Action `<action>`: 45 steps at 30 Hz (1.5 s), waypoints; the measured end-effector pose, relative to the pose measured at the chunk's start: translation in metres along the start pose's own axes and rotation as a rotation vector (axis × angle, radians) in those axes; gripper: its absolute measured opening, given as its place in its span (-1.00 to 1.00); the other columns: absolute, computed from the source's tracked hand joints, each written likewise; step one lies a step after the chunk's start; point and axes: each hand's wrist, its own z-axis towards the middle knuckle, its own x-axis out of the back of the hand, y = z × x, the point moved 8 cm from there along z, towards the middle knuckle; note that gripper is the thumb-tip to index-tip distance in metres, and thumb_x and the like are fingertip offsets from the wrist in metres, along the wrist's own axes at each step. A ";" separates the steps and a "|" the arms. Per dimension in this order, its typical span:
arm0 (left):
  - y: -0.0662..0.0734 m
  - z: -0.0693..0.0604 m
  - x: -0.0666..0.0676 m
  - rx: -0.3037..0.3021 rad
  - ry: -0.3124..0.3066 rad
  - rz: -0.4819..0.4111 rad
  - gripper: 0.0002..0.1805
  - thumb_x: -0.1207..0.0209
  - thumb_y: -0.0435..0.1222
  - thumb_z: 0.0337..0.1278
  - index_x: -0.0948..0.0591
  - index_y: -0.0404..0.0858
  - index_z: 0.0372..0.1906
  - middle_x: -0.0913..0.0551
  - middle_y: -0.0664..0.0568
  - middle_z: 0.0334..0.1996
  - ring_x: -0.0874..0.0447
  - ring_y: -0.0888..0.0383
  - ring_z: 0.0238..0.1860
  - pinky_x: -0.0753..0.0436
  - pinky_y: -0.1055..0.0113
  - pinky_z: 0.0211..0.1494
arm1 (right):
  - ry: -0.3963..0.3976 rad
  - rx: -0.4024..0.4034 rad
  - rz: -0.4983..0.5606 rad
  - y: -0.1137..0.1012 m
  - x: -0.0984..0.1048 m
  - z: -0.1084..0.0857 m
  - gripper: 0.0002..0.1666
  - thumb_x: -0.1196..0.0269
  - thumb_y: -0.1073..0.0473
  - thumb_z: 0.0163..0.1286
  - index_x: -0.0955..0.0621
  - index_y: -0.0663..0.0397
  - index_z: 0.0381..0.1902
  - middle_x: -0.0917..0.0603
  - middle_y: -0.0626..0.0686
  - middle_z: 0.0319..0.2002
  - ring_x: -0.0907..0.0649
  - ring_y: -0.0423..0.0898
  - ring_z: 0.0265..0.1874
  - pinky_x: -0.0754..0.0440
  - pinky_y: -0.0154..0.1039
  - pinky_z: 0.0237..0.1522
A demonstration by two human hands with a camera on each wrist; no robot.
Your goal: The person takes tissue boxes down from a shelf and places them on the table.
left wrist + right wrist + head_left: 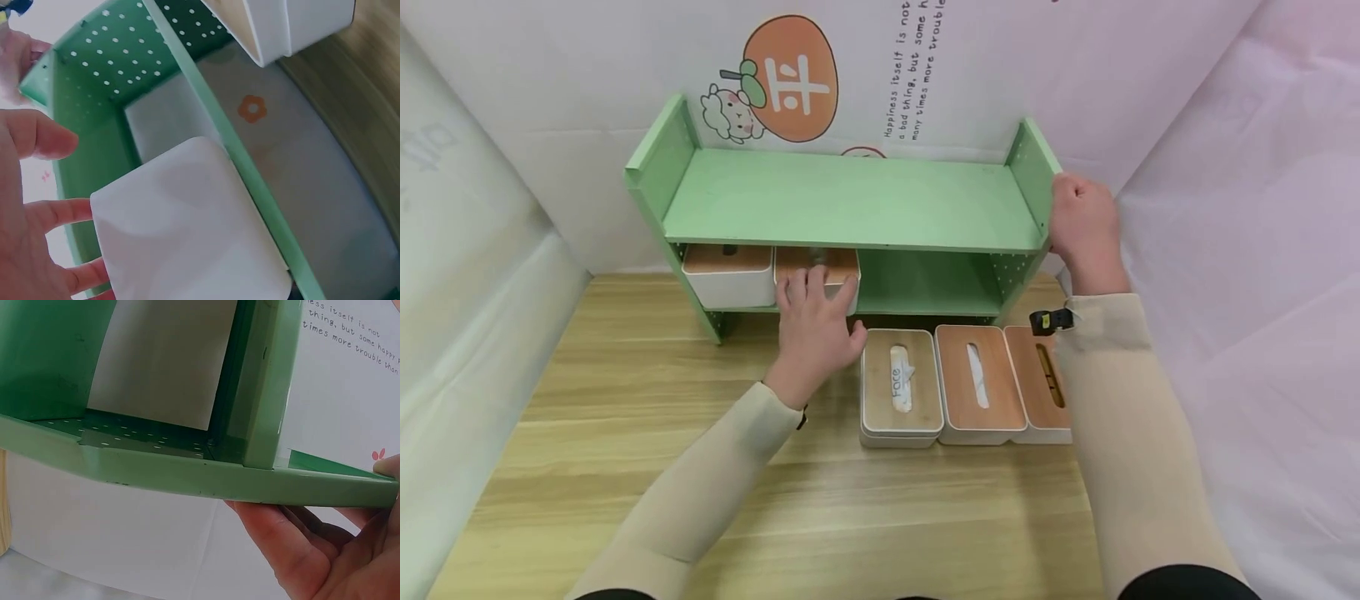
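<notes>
My left hand (814, 327) touches the front of a white tissue box (839, 261) with a wooden lid, on the lower level of a green shelf (865, 200). In the left wrist view, the fingers (59, 212) reach the edge of the white box (194, 225) and stay nearly straight. Beside it, at the shelf's left end, sits a similar box (733, 287). My right hand (1086, 229) grips the shelf's right side panel (1033, 179) near its top. From the right wrist view, the thumb and fingers (275, 540) lie along that green panel (187, 481).
On the wooden table (925, 517), in front of the shelf, stand a pale-lidded box marked "Face" (880, 400), a wooden-lidded tissue box (996, 383) and another box with a dark slot (1033, 367), partly behind my right sleeve. A printed white cloth (985, 75) hangs behind.
</notes>
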 end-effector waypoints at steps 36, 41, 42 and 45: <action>-0.084 -0.058 -0.033 0.978 -0.039 -1.590 -0.32 -0.07 -0.01 0.46 -0.07 -0.24 0.41 -0.14 -0.25 0.34 -0.29 -0.25 0.25 -0.37 -0.07 0.28 | 0.016 0.013 -0.014 0.001 -0.004 0.001 -0.41 0.31 -0.25 0.56 -0.30 0.04 -0.48 -0.35 0.05 -0.47 -0.50 -0.10 -0.54 -0.63 -0.26 -0.47; -0.082 -0.051 -0.040 0.973 -0.075 -1.693 -0.39 -0.05 -0.07 0.49 -0.10 -0.26 0.38 -0.20 -0.29 0.34 -0.28 -0.25 0.20 -0.32 -0.04 0.33 | 0.022 0.009 -0.009 0.002 -0.002 0.001 -0.43 0.32 -0.23 0.55 -0.29 0.03 -0.48 -0.34 0.06 -0.47 -0.49 -0.09 -0.54 -0.62 -0.26 -0.48; -0.083 -0.051 -0.041 0.968 -0.074 -1.695 -0.41 -0.05 -0.08 0.49 -0.11 -0.26 0.36 -0.21 -0.28 0.32 -0.29 -0.22 0.16 -0.34 -0.01 0.30 | 0.024 0.009 -0.010 0.002 -0.002 0.000 -0.43 0.32 -0.23 0.55 -0.29 0.03 -0.48 -0.34 0.06 -0.47 -0.50 -0.09 -0.53 -0.62 -0.26 -0.47; -0.082 -0.053 -0.041 0.966 -0.093 -1.692 -0.45 -0.03 -0.10 0.50 -0.11 -0.25 0.33 -0.23 -0.27 0.30 -0.31 -0.18 0.06 -0.37 0.02 0.22 | 0.029 0.007 -0.010 0.002 -0.001 -0.001 -0.43 0.32 -0.23 0.55 -0.29 0.03 -0.48 -0.34 0.07 -0.46 -0.50 -0.08 -0.51 -0.62 -0.26 -0.47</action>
